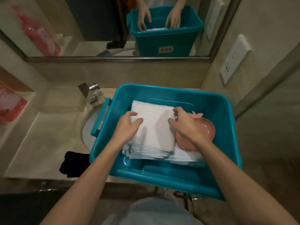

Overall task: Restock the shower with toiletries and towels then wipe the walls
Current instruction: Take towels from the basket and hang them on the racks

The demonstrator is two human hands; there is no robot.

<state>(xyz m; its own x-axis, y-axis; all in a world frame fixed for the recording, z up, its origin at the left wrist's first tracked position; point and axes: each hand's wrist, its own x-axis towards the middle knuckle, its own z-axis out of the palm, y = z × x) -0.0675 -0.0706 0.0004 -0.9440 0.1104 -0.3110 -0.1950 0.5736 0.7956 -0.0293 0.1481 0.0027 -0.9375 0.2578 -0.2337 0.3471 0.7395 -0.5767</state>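
A teal plastic bin [227, 127] sits on the bathroom counter over the sink. Inside lies a stack of folded white towels [154, 127]. A pink apple-shaped dish [209, 129] lies to the right of the stack, partly under my right wrist. My left hand [128, 125] grips the left side of the top towel, fingers curled over its edge. On the towel's right edge, my right hand [183, 122] pinches the cloth with bent fingers.
The sink basin [87, 127] and a chrome faucet [94, 93] lie left of the bin. A black cloth [73, 164] lies on the counter's front. A mirror [97, 30] backs the counter. Red packets [9, 106] stand at far left. A wall socket plate [233, 60] is at right.
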